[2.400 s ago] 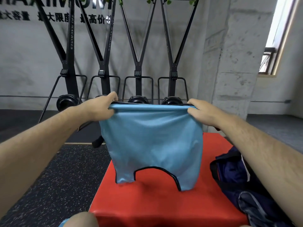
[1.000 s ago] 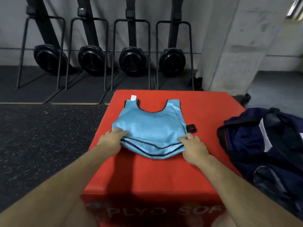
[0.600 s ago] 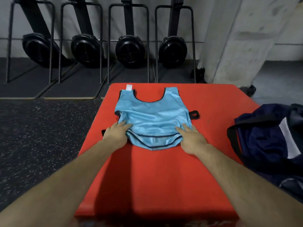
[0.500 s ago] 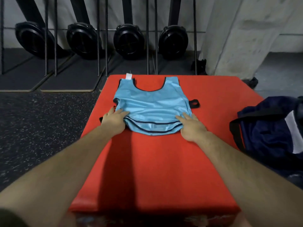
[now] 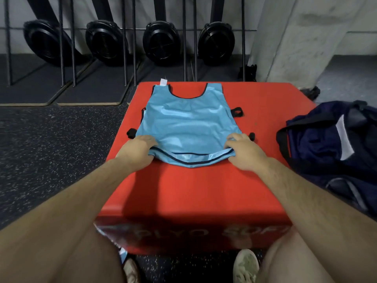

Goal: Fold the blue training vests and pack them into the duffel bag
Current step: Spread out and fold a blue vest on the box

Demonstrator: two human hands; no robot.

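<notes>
Vest (image 5: 189,127) flat on box (image 5: 193,197), neck at far edge; bag (image 5: 326,144) by right edge. My L hand (image 5: 137,152) & R hand (image 5: 243,153) each pinch a near hem corner. Best: lift both evenly, bring hem to neck, keep sides lined up.

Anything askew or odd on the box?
Minor: the blue vest has an uneven near hem; its lower layer pokes out past the upper between the left hand and right hand. Its white tag overhangs the red box at the far edge.
</notes>
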